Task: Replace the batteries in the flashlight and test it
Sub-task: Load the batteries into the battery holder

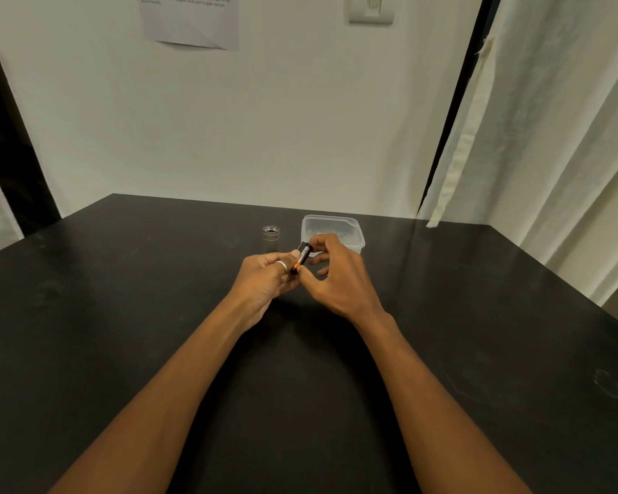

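looked down on a wide black table, matte and faintly scuffed, set against a plain white wall. found near the far edge a clear plastic container, thin-walled, with rounded corners and contents too blurred to name. held just in front of it, above the table, a small black and orange cylinder, probably a battery or the flashlight's battery carrier. gripped it from one side with the thumb and curled fingers of the left hand; arched the fingertips of the right hand over its upper end, with the thumb near the lower end. judged it light, stiff and smooth, so easy to let slip; better taken by the sides. noticed left of the container a small clear round cap, standing apart, and a silver ring on a left finger.
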{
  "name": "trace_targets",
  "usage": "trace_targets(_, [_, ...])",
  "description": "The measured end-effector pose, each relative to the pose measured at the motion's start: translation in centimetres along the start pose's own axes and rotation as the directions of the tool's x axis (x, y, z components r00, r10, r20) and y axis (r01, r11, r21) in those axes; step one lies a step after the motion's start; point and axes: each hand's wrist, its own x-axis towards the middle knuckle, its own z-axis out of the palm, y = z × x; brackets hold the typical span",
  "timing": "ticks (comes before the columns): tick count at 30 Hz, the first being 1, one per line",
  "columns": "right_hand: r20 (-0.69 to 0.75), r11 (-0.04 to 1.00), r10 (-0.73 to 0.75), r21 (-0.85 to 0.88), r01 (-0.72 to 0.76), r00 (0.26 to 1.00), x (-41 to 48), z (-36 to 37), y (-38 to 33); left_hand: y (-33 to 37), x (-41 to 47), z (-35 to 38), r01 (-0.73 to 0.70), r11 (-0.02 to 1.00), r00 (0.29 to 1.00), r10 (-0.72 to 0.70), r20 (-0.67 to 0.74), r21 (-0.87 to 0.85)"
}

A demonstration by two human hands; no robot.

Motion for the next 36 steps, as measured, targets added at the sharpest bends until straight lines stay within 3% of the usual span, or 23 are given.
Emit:
trace_targets(6, [0.000, 0.992, -0.060, -0.114, 0.060, 0.998, -0.02, 0.07, -0.04, -0.08, 0.15, -0.10, -0.010, 1.000, 1.000, 0.010, -0.023, 0.019])
trace_targets(16, [0.047, 0.996, -0.007, -0.092, 0.011, 0.999, -0.05, -0.69, 0.01, -0.26, 0.12, -0.02, -0.011, 0.997, 1.000, 0.013, -0.018, 0.071])
trace_targets(25, [0.033, 0.951, -0.091, -0.295, 0.096, 0.995, -0.29, -0.46, -0.53, -0.23, 0.18, 0.05, -0.009, 0.994, 1.000, 0.011, -0.022, 0.105])
trace_targets(31, [0.039, 0.968, -0.064, -0.241, 0.072, 0.997, -0.26, -0.31, -0.32, 0.06, -0.05, 0.08, 0.013, 0.995, 1.000, -0.011, -0.015, 0.102])
trace_targets(36, [0.032, 0.995, -0.009, -0.101, 0.012, 0.999, -0.26, -0.46, -0.37, 0.49, -0.53, 0.38, 0.018, 0.998, 1.000, -0.019, 0.014, 0.067])
